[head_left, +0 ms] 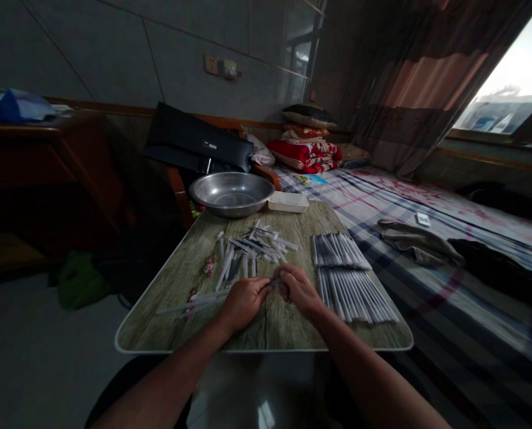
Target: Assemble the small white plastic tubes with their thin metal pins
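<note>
— So, where are the hands?
— Left hand (243, 301) and right hand (299, 291) both pinch one thin pale plastic tube (275, 282) just above the wood-grain tabletop (266, 333).
— Around them?
— Loose white tubes (250, 247) lie just beyond, neat tube rows (350, 286) to the right, round steel basin (232, 192) at the far edge.

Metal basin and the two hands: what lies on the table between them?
A loose scatter of thin white and dark sticks lies there, shown in the head view.

Wooden table (274, 328) bears loose tubes (252, 247), stacked tubes (346, 280), bowl (232, 192), tray (288, 201).
</note>
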Demonstrator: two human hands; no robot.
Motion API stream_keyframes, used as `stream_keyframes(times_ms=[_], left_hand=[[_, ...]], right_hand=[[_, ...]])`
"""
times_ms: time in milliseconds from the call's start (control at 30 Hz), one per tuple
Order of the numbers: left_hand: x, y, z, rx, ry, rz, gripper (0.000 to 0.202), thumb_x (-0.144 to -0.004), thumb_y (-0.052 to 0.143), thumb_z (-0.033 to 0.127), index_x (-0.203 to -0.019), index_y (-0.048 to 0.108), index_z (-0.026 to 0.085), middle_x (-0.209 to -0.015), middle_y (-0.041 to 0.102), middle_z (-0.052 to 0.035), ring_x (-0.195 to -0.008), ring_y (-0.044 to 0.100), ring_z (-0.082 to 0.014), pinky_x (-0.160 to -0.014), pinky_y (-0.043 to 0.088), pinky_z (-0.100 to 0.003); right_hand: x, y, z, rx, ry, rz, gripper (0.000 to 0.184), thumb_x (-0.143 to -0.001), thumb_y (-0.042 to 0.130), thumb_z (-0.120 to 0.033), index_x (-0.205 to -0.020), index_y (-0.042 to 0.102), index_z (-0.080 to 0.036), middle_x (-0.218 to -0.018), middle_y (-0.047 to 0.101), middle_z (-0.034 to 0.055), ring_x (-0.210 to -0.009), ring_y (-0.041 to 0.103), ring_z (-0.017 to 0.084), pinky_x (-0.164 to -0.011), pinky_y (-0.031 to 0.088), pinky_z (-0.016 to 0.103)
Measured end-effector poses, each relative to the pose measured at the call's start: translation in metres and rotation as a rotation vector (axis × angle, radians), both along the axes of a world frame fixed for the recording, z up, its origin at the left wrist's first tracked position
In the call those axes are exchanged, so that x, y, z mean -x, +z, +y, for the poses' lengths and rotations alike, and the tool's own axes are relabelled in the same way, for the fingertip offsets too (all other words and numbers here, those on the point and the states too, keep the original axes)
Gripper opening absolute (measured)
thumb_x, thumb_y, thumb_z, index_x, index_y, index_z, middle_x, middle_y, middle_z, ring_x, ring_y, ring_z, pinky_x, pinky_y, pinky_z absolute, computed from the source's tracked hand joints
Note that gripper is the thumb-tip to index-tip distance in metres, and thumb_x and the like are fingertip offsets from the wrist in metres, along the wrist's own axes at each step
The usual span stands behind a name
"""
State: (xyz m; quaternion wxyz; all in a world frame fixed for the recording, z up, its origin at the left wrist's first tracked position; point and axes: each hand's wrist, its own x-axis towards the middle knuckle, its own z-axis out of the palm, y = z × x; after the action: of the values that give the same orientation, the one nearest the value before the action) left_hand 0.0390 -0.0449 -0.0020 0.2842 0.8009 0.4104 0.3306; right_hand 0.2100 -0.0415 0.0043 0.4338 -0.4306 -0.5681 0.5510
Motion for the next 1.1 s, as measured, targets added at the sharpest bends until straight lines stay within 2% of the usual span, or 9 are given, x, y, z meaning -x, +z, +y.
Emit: stream_keyframes(times_ms=[67,167,233,300,400,500,633,800,1100], left_hand=[[0.003,0.0,0.004,-0.057,0.0,0.068,0.027,-0.091,0.048,0.035,-0.1,0.071,0.023,-0.091,0.07,-0.0084,-0.083,0.063,-0.0229,-0.074,0.041,-0.03],[0.005,0.0,0.008,-0.145,-0.033,0.19,0.027,-0.091,0.048,0.037,-0.096,0.07,0.022,-0.085,0.067,-0.0079,-0.079,0.06,-0.022,-0.073,0.04,-0.031],[0.003,0.001,0.006,-0.207,-0.09,0.262,0.026,-0.09,0.049,0.037,-0.091,0.07,0.022,-0.082,0.065,-0.0077,-0.08,0.058,-0.0221,-0.075,0.039,-0.032],[0.0,0.001,0.004,-0.269,-0.135,0.283,0.023,-0.089,0.052,0.036,-0.09,0.07,0.021,-0.085,0.066,-0.0081,-0.085,0.057,-0.0232,-0.08,0.04,-0.035],[-0.001,0.003,0.002,-0.377,-0.091,0.22,0.021,-0.086,0.058,0.032,-0.103,0.067,0.024,-0.109,0.065,-0.0092,-0.103,0.054,-0.0267,-0.093,0.037,-0.043],[0.006,0.007,0.006,-0.478,0.065,0.153,0.029,-0.086,0.056,0.023,-0.114,0.062,0.025,-0.126,0.056,-0.0082,-0.116,0.048,-0.0269,-0.1,0.035,-0.046],[0.021,0.013,0.016,-0.511,0.186,0.126,0.027,-0.087,0.052,0.021,-0.113,0.061,0.024,-0.123,0.057,-0.0073,-0.114,0.05,-0.0237,-0.1,0.04,-0.044],[0.029,0.016,0.022,-0.522,0.235,0.121,0.024,-0.087,0.051,0.019,-0.108,0.063,0.023,-0.117,0.06,-0.0064,-0.11,0.053,-0.0223,-0.097,0.043,-0.042],[0.041,0.01,0.027,-0.511,0.264,0.135,0.02,-0.088,0.05,0.019,-0.102,0.065,0.019,-0.111,0.063,-0.007,-0.105,0.056,-0.0212,-0.096,0.044,-0.04]], right_hand=[[-0.01,0.006,0.001,-0.07,0.048,-0.169,0.025,-0.085,0.041,-0.035,-0.081,0.059,-0.018,-0.05,0.042,-0.0062,-0.042,0.038,0.009,-0.043,0.032,0.021],[-0.024,0.018,0.003,-0.318,0.162,-0.501,0.016,-0.081,0.051,-0.025,-0.076,0.065,-0.018,-0.063,0.056,0.0003,-0.063,0.053,0.013,-0.061,0.04,0.025],[-0.032,0.023,0.002,-0.459,0.243,-0.666,0.013,-0.077,0.056,-0.019,-0.072,0.068,-0.018,-0.07,0.062,0.0034,-0.074,0.057,0.017,-0.069,0.04,0.027],[-0.037,0.026,-0.001,-0.494,0.297,-0.779,0.013,-0.074,0.058,-0.016,-0.069,0.07,-0.018,-0.071,0.063,0.0044,-0.073,0.057,0.017,-0.068,0.039,0.027],[-0.048,0.031,-0.008,-0.388,0.31,-0.925,0.013,-0.073,0.057,-0.015,-0.069,0.069,-0.017,-0.067,0.064,0.0034,-0.062,0.055,0.014,-0.059,0.035,0.024],[-0.063,0.042,-0.017,-0.231,0.198,-1.123,0.015,-0.074,0.056,-0.015,-0.084,0.067,-0.017,-0.068,0.066,0.003,-0.059,0.056,0.013,-0.056,0.031,0.023],[-0.08,0.055,-0.029,-0.112,-0.029,-1.426,0.035,-0.078,0.049,-0.013,-0.113,0.053,-0.015,-0.081,0.068,0.0089,-0.068,0.062,0.018,-0.056,0.027,0.026],[-0.083,0.05,-0.036,0.033,-0.055,-1.607,0.029,-0.08,0.045,-0.01,-0.107,0.052,-0.016,-0.083,0.069,0.0123,-0.074,0.066,0.022,-0.054,0.026,0.027],[-0.087,0.025,-0.031,0.046,-0.094,-1.592,0.023,-0.086,0.041,-0.011,-0.105,0.052,-0.016,-0.087,0.07,0.0122,-0.08,0.069,0.022,-0.055,0.031,0.026]])
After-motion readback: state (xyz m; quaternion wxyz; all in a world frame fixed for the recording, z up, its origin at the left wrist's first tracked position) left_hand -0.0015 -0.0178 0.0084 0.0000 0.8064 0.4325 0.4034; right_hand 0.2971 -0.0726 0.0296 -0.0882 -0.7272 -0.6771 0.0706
